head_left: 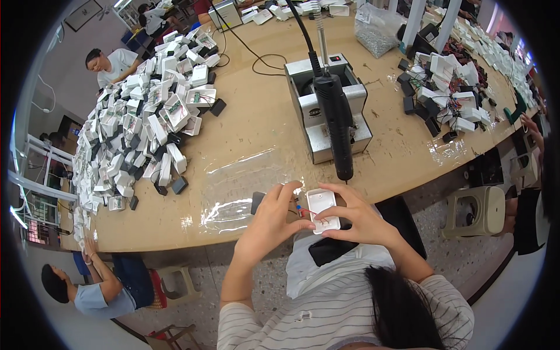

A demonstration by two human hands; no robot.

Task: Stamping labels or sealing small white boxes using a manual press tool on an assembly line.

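My right hand (361, 219) grips a white plastic case half (322, 201) above the table's near edge, hollow side up, thumb inside and fingers along its rim. Just left of it, my left hand (269, 219) is curled around a small wired part (298, 209) with red and blue bits; the fingers partly hide it. My left thumb touches the case's lower left edge. Thin red wires run from the part into the case. A dark block (257, 202) shows beside my left knuckles; whether it is joined to the wires is hidden.
Ahead stands a metal box-shaped machine (326, 108) with a black corded handheld tool (335, 119) hanging before it. A large heap of white cases (154, 122) lies left, a smaller pile (446, 96) right. A bag of small parts (379, 32) sits behind. Other people work around the table.
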